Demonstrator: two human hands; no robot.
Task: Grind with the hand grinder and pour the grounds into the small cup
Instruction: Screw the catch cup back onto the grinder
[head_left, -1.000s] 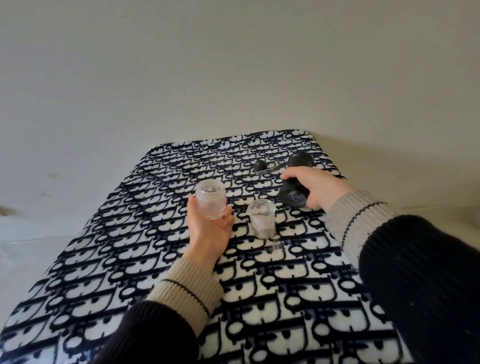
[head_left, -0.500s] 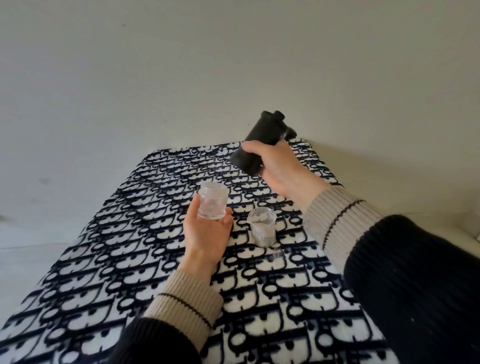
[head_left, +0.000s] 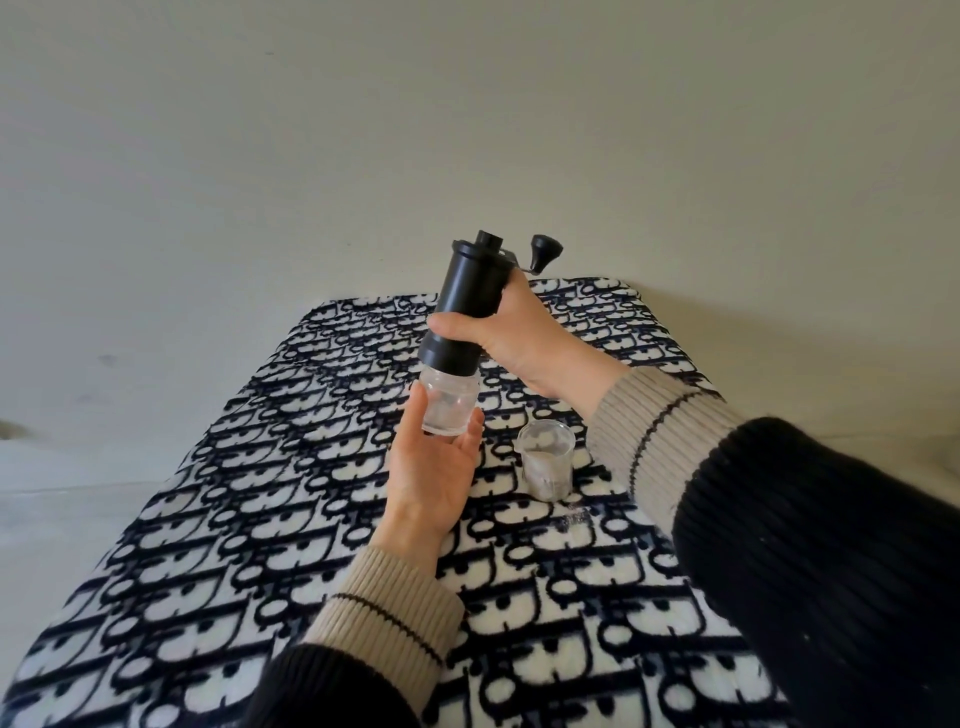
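Observation:
My right hand (head_left: 511, 338) grips the black grinder body (head_left: 465, 301), held almost upright above the table. Its crank handle with a black knob (head_left: 543, 252) sticks out behind at the top. The clear grounds jar (head_left: 448, 402) sits right under the grinder's lower end, touching it. My left hand (head_left: 434, 467) holds that jar from below and the sides, thumb on its left wall. The small clear cup (head_left: 546, 467) stands on the cloth to the right of the jar, with pale grounds in its bottom.
A black-and-white patterned cloth (head_left: 260, 519) covers the table. A plain light wall (head_left: 467, 130) rises behind the table's far edge. A few specks lie on the cloth in front of the cup.
My right hand lifted the grinder body off the cloth, turned it upright and brought it down onto the jar. My left hand kept the jar raised.

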